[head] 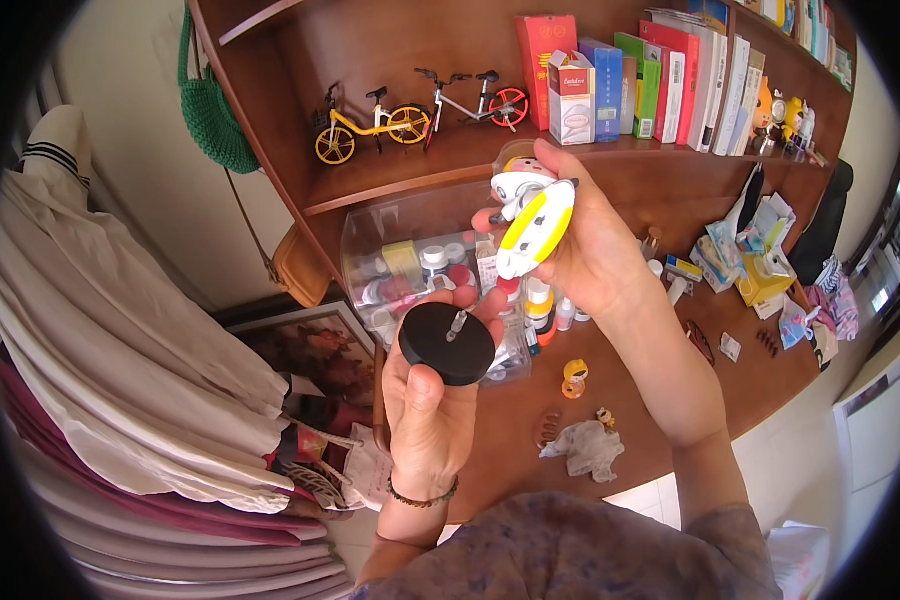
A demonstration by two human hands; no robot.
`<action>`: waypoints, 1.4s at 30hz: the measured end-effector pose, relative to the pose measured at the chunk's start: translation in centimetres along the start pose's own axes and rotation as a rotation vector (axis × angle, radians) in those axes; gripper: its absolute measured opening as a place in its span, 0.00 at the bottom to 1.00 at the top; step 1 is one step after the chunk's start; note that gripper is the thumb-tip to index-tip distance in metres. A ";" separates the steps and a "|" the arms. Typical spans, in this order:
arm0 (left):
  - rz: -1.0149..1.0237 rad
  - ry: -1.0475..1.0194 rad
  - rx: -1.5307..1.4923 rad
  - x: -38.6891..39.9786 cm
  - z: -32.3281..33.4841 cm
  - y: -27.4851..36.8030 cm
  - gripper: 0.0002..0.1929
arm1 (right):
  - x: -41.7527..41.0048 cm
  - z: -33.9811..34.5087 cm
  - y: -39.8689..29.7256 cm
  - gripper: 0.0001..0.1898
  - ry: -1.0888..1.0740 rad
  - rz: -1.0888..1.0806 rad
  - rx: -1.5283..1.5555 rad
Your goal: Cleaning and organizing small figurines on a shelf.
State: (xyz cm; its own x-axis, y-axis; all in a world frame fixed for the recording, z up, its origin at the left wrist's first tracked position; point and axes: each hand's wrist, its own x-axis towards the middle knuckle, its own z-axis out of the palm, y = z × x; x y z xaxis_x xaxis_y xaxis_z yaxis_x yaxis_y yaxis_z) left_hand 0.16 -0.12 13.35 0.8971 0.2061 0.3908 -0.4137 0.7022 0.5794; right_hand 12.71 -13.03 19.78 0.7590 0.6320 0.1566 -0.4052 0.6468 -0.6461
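My left hand (427, 405) grips a round black display base (433, 349) by its rim, with a short clear peg (457, 326) standing up from its face. Higher and to the right, my right hand (592, 240) holds a white and yellow toy figure (536, 214). The figure is tilted, and a yellow-edged oval part of it faces me. Base and figure are apart. Below them on the wooden desk (510, 457) stands a small yellow-orange figurine (574, 379). A crumpled grey cloth (589, 448) lies nearer me, beside a tiny figurine (605, 418) and a brown hair claw (549, 429).
A clear plastic case (367, 225) of bottles and jars sits behind my hands. On the shelf (420, 180) are a yellow model bicycle (367, 124), a silver-and-red one (480, 101), boxes and books (667, 90). A tissue box (765, 277) and packets crowd the desk's right. Curtains (120, 322) hang left.
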 end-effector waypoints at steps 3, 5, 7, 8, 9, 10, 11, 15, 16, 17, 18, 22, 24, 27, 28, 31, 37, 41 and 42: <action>0.014 -0.013 0.068 -0.1 -0.1 -0.1 0.47 | 0.3 -0.1 0.2 0.19 -0.025 -0.014 0.007; 0.048 -0.009 0.132 -0.2 -0.3 0.0 0.47 | 0.3 0.3 0.5 0.22 0.037 -0.051 -0.087; 0.082 -0.002 0.193 0.0 -0.6 -0.1 0.48 | 0.3 0.6 0.6 0.23 0.060 -0.053 -0.106; 0.134 -0.012 0.241 0.1 -0.6 -0.2 0.48 | 0.2 0.8 0.6 0.23 0.084 -0.055 -0.124; 0.188 -0.021 0.290 0.2 -0.6 -0.2 0.48 | 0.1 1.1 0.7 0.23 0.083 -0.052 -0.126; 0.189 -0.016 0.288 0.3 -0.6 -0.2 0.48 | -0.1 1.5 0.7 0.24 0.120 -0.079 -0.158; 0.181 -0.011 0.285 0.4 -0.5 -0.1 0.47 | -0.1 1.8 0.9 0.24 0.158 -0.105 -0.190; 0.194 -0.010 0.265 1.1 -0.8 -0.4 0.44 | 0.0 2.6 1.9 0.24 0.200 -0.378 -0.365; 0.198 0.001 0.269 1.2 -0.7 -0.4 0.42 | -0.3 2.7 1.9 0.24 0.179 -0.436 -0.447; 0.202 0.012 0.266 1.3 -0.8 -0.4 0.42 | -0.6 3.0 2.0 0.24 0.157 -0.494 -0.529; 0.191 0.010 0.255 1.4 -0.8 -0.5 0.41 | -0.9 3.4 2.1 0.25 0.157 -0.547 -0.630; 0.156 0.022 0.219 1.7 -0.7 -0.6 0.38 | -0.8 3.5 3.0 0.26 0.142 -0.688 -0.748; 0.150 0.031 0.209 1.8 -0.8 -0.5 0.38 | -0.7 3.3 3.0 0.26 0.114 -0.707 -0.768; 0.120 -0.009 0.084 1.8 -0.8 -0.4 0.35 | -0.4 3.1 3.1 0.26 0.077 -0.759 -0.792; 0.138 -0.011 0.100 1.9 -0.8 -0.4 0.35 | -0.3 2.7 2.9 0.26 0.057 -0.752 -0.796; 0.157 0.002 0.116 1.9 -0.9 -0.4 0.35 | 0.1 2.2 3.0 0.25 0.011 -0.724 -0.812; 0.155 0.022 0.155 2.1 -0.7 -0.7 0.34 | 0.4 1.8 3.3 0.28 0.025 -0.675 -0.624; 0.159 0.021 0.182 2.3 -0.6 -0.8 0.34 | 0.7 1.2 3.3 0.27 -0.005 -0.721 -0.646; 0.179 0.027 0.200 2.3 -0.8 -0.9 0.34 | 0.6 1.1 3.2 0.28 -0.015 -0.684 -0.665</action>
State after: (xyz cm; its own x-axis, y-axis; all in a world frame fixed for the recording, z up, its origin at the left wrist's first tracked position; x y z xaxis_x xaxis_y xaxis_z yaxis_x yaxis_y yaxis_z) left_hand 2.75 0.27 13.20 0.8097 0.3346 0.4822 -0.5860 0.5049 0.6337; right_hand 11.35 -10.15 18.62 0.7153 0.2150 0.6649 0.5007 0.5061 -0.7023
